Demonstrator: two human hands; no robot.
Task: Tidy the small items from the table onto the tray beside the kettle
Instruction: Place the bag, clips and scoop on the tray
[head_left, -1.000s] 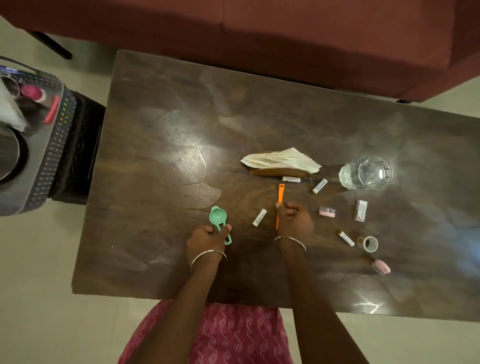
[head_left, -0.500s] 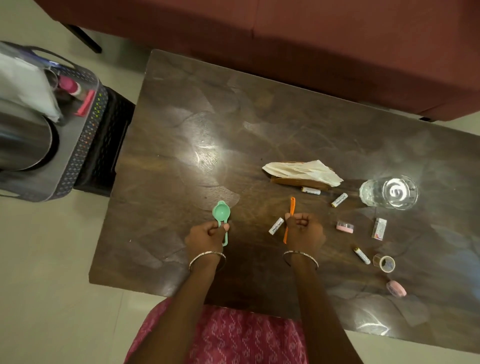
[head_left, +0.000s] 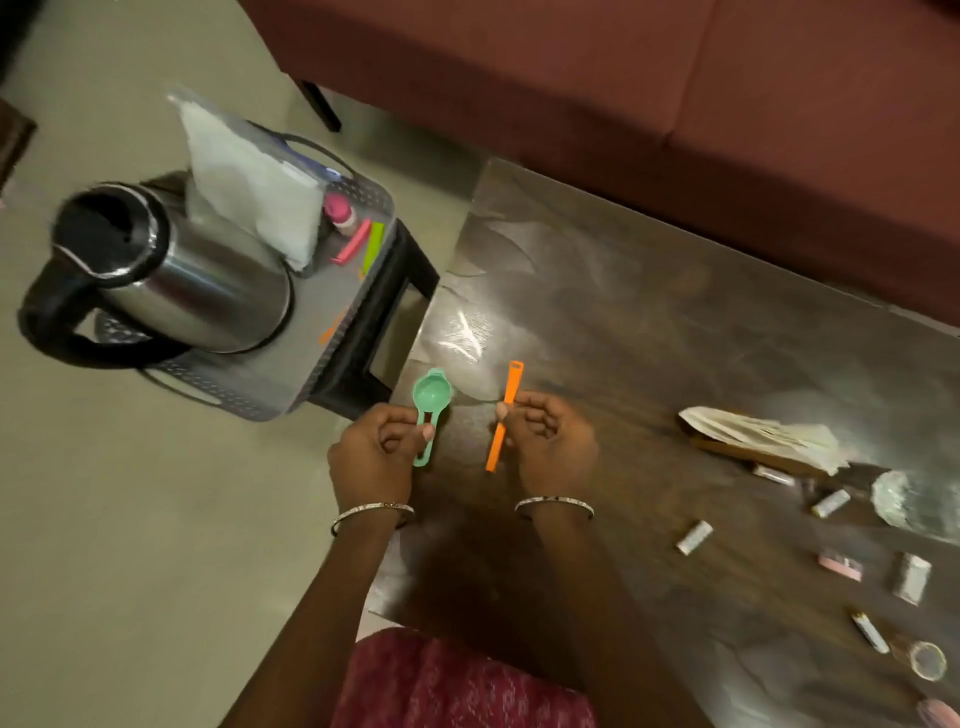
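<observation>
My left hand (head_left: 376, 452) pinches the handle of a green measuring spoon (head_left: 430, 402), held over the table's left edge. My right hand (head_left: 550, 441) grips an orange flat stick (head_left: 505, 413) near its middle, above the dark table (head_left: 649, 322). The grey tray (head_left: 332, 332) stands to the left on a black stool, with a steel kettle (head_left: 171, 275) on it. Several small items lie at the table's right: a white tube (head_left: 693, 538), a pink eraser-like piece (head_left: 840, 566), a small white box (head_left: 910, 578).
On the tray lean a white plastic bag (head_left: 249, 187), a pink-capped bottle (head_left: 340, 210), a pink clip (head_left: 354, 241) and a green one (head_left: 372, 247). A folded paper napkin (head_left: 763, 436) and a glass (head_left: 909, 501) sit at right. A maroon sofa (head_left: 675, 93) runs behind the table.
Both hands have lifted off the table with the green spoon and orange stick and moved left toward the tray. My view has swung left, bringing kettle and tray into sight.
</observation>
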